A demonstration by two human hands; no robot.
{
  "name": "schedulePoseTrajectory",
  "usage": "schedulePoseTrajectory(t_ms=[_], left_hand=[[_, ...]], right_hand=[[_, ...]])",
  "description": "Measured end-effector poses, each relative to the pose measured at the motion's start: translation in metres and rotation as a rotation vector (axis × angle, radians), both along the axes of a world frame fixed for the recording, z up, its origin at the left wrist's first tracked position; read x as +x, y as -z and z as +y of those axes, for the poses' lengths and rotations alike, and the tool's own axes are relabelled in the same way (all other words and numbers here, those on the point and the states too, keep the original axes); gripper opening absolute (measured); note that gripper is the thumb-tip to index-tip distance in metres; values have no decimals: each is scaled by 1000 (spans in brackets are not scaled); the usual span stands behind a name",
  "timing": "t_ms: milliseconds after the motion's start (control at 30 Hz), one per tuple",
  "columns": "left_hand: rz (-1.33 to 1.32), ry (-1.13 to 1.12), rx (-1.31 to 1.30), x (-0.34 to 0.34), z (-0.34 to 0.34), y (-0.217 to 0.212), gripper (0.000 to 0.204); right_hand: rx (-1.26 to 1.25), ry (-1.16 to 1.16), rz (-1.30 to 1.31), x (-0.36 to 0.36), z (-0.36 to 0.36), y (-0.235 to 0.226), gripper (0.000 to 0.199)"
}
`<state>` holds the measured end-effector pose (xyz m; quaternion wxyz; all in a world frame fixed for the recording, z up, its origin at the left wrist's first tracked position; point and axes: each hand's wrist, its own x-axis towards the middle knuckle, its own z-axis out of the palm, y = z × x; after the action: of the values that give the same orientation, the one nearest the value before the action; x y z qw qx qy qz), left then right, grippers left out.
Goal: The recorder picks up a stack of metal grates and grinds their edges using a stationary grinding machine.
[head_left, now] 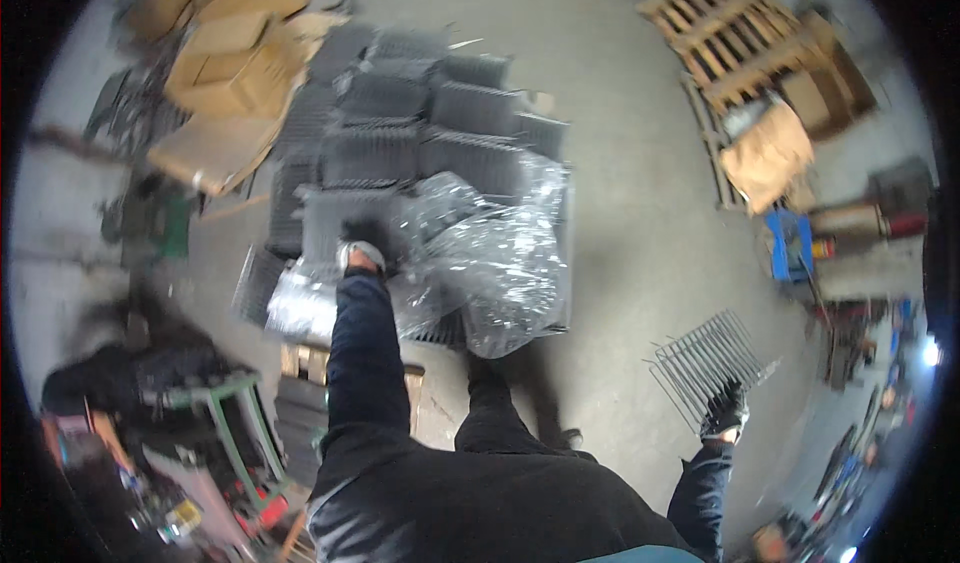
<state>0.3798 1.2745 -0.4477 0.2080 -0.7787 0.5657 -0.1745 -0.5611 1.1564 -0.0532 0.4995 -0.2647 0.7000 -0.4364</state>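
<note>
Head view looked down on a concrete workshop floor [640,213]. Left hand [362,248], in a dark glove with a grey cuff, reached out to the stack of dark ribbed grilles [420,133] and sat at the edge of the clear crinkled plastic wrap [490,253] draped over the stack's near side. Whether the fingers had closed on wrap or grille could not be told; motion blur hid them. Right hand [726,410], also gloved, was held low and well out to the side, closed on the bottom corner of a single wire grille [705,358], which fanned up and away from the glove.

Risks, as judged: the wrap looked thin, glossy and slack, so a pull on it alone might tear it or let it slip rather than shift anything. The stack was uneven, tiers offset, and a tug from one side could slide the top pieces off. The lone grille, held by one corner, might swing or catch on the trouser leg.

Materials: grilles were dark metal, closely barred, rectangular. Flattened brown cardboard boxes [230,63] lay just left of the stack; a bare wooden pallet [730,23] stood well apart at upper right.
</note>
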Motion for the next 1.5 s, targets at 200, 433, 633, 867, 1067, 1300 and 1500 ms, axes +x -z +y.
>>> schedulePoseTrajectory(t_ms=[200, 433, 633, 867, 1067, 1300, 1500], left_hand=[[2295, -691, -532, -287, -119, -104, 61], [2769, -248, 1099, -754, -173, -338, 77], [2411, -51, 1217, -1043, -114, -395, 60], [2144, 390, 1507, -1332, 8, -417, 45], [1949, 615, 1781, -1480, 25, -368, 45], [1511, 743, 2260, -1690, 127, -425, 45], [1222, 1044, 2342, -1849, 265, -429, 49]], right_hand=[[-66, 196, -86, 0, 16, -16, 40], [-477, 340, -260, -126, 110, -43, 37], [-453, 515, 118, -267, 225, -59, 53], [-285, 917, 87, -470, 365, -34, 47], [-227, 1128, 41, -544, 431, -33, 47], [-503, 1504, 184, -707, 577, -76, 79], [-132, 1597, 345, -800, 690, -80, 43]])
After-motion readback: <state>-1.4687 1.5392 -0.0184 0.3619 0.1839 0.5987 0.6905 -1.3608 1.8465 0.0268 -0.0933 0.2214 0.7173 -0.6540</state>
